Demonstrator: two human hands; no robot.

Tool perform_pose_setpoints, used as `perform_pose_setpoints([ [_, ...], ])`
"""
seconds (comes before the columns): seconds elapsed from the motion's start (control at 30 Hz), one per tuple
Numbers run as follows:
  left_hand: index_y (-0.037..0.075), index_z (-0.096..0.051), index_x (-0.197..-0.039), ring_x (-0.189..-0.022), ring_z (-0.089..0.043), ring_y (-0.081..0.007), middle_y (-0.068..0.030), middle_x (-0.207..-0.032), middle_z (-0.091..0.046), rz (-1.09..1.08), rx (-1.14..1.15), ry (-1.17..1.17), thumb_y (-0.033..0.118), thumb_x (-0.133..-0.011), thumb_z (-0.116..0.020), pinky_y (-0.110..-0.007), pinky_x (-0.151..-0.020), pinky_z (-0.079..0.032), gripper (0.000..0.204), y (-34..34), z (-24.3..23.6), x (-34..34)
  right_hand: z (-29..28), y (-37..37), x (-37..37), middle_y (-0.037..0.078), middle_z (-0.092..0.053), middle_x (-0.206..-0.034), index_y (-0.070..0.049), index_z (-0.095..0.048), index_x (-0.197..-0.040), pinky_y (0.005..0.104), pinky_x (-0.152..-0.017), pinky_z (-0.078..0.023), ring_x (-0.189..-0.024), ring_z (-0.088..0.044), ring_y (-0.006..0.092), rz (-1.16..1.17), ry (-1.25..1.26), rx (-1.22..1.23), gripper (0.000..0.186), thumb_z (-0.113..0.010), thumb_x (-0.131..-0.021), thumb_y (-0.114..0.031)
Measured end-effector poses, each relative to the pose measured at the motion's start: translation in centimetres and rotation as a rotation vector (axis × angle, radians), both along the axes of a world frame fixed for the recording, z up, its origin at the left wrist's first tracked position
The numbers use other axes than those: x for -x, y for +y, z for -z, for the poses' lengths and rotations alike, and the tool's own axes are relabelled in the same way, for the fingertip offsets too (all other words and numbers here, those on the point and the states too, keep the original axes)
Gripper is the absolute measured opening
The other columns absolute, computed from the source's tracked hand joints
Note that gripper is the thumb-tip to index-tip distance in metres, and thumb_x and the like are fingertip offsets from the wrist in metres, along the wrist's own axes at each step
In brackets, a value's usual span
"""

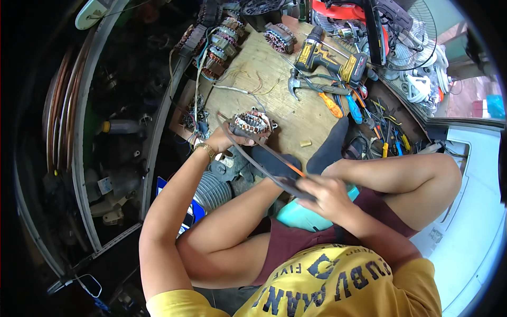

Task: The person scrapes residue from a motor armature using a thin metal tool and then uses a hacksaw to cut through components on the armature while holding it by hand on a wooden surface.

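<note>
My left hand [228,139] is closed on a motor stator [252,122] with copper windings, held at the near edge of the wooden board [285,119]. In my right hand [330,196] is a hacksaw [292,187], gripped at its handle end. Its grey bowed frame and partly orange blade slant up and left to the near side of the stator. Whether the blade's teeth touch the stator, I cannot tell. My left fingers are partly hidden behind the saw and stator.
Several more stators [222,48] line the board's far left. A yellow-black cordless drill [330,59], a claw hammer [312,86] and an orange-handled screwdriver [331,105] lie at the right. Hand tools crowd a tray [406,108] beyond. A ribbed grey cylinder [213,191] stands near my left knee.
</note>
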State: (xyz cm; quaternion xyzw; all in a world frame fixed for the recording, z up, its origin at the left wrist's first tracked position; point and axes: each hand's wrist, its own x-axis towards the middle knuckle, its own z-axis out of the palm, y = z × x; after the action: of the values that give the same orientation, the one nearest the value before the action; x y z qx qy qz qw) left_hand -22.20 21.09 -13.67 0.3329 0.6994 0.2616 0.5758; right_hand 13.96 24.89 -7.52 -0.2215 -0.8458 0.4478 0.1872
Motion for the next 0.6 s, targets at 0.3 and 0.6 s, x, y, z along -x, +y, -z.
perform_pose_setpoints([
  [0.3,-0.002,-0.062,-0.125,-0.104,-0.067,-0.02,-0.0099,-0.111,-0.074,0.056,0.081,-0.095,0.018,-0.068,-0.093,-0.036,-0.095,-0.053,0.068,2.6,0.9,-0.1,4.9,2.7,8.8,0.017,-0.07,-0.095,-0.007,-0.069,-0.109,0.0459,-0.07,-0.055,-0.081,-0.068,0.0391,0.028,0.044,0.032,0.034,-0.077,-0.086,-0.031],
  [0.6,-0.005,-0.062,-0.125,-0.1,-0.068,-0.0185,-0.0112,-0.109,-0.074,0.104,0.022,0.011,0.019,-0.068,-0.094,-0.033,-0.092,-0.053,0.069,1.9,0.7,-0.5,-0.5,0.9,-1.7,0.011,-0.068,-0.088,-0.008,-0.07,-0.106,0.0438,-0.064,-0.055,-0.074,-0.069,0.0322,-0.049,-0.062,0.039,0.038,-0.084,-0.077,-0.028],
])
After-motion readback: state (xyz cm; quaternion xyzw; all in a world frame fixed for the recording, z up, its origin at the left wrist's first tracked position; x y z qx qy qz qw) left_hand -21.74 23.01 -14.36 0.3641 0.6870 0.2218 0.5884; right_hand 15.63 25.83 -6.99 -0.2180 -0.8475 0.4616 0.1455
